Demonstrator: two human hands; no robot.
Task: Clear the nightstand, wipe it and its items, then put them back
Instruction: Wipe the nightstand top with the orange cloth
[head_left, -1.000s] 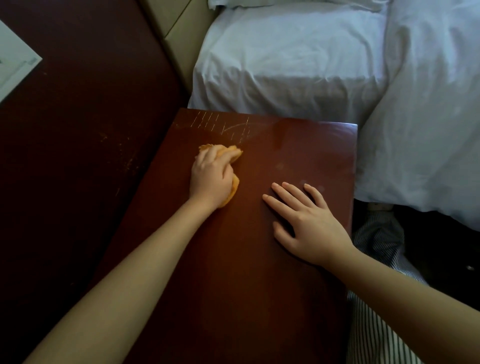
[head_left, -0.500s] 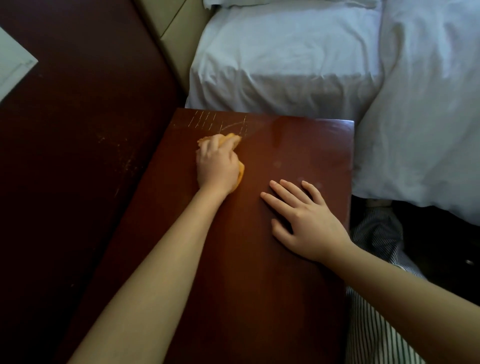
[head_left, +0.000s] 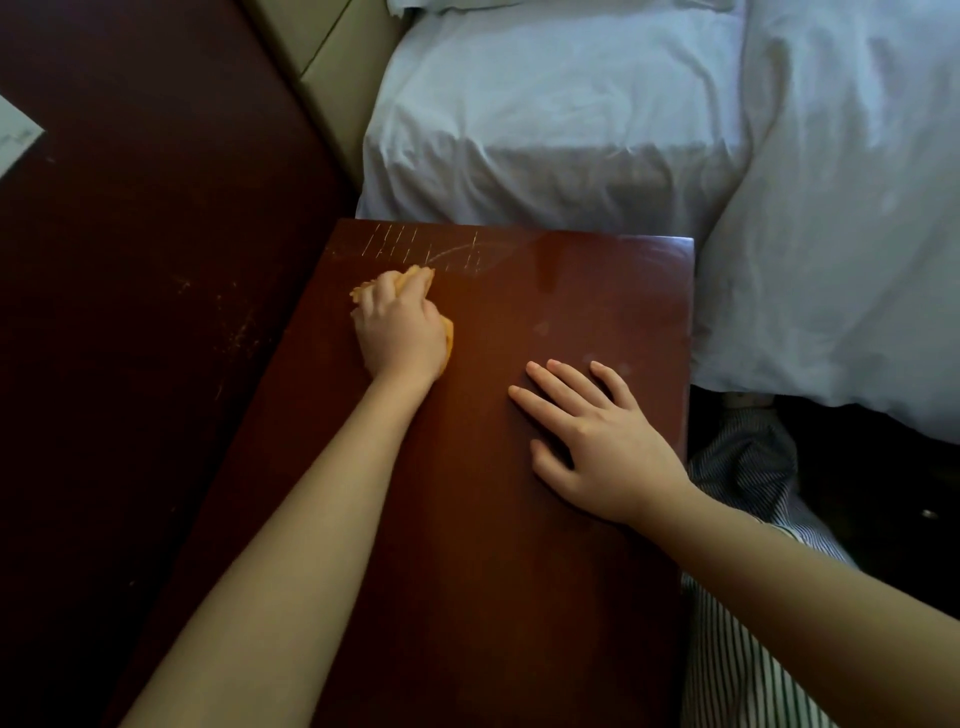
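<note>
Wiping is showing in the head view: your left hand is gripping the orange cloth at the far-left of the nightstand surface; your right hand is lying flat, fingers spread. Try pressing evenly, overlapping strokes. Pale scratches are sitting just beyond it; the bed is crowding the far edge.

bedroom: white bed beside nightstand

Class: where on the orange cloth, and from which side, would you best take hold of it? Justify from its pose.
Probably the bunched far edge of the orange cloth, pinched from above on the side towards the bed: it sticks out beyond the left hand, which covers the rest against the nightstand.
</note>
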